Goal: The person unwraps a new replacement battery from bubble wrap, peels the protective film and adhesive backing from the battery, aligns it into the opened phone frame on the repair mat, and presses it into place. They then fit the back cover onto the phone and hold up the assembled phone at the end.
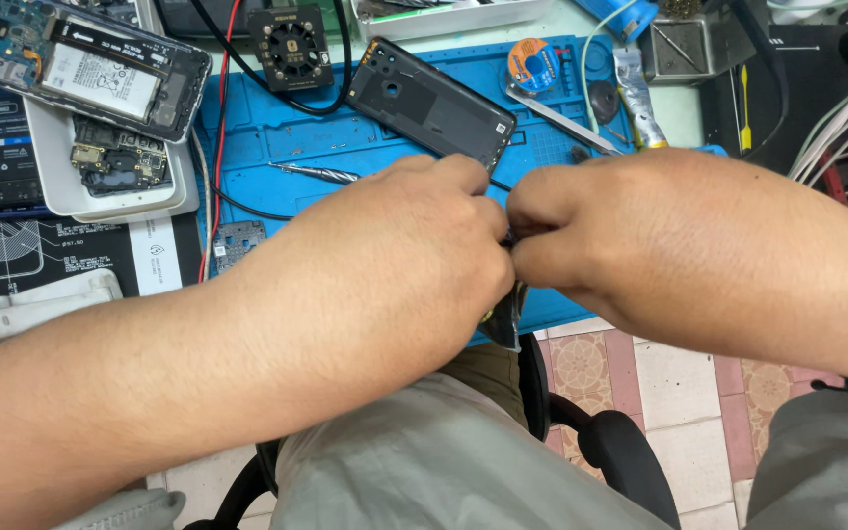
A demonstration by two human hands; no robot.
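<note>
Between the two sets of fingertips, at the near edge of the blue work mat (277, 128), a small dark part (508, 312) is pinched from both sides. The left hand (414, 255) curls its fingers together at nine o'clock of the part, and the right hand (620, 236) closes thumb and forefinger on it from three o'clock. Most of the part is hidden behind the knuckles; only a thin, glossy, dark strip shows, hanging toward six o'clock below the mat's edge, so what it is cannot be told.

To do this well, I judge both grips should stay light and close to the part, wrists braced on the mat, pulling evenly so a thin piece does not bend or tear.

Outward, at twelve o'clock of the hands, lies a black phone back cover (432, 103), with a slim screwdriver (316, 173) at eleven o'clock and metal tweezers (561, 120) at one o'clock. Farther toward ten o'clock, an opened phone (80, 64) shows its battery, above a loose circuit board (120, 162) on a white tray (61, 191).
</note>
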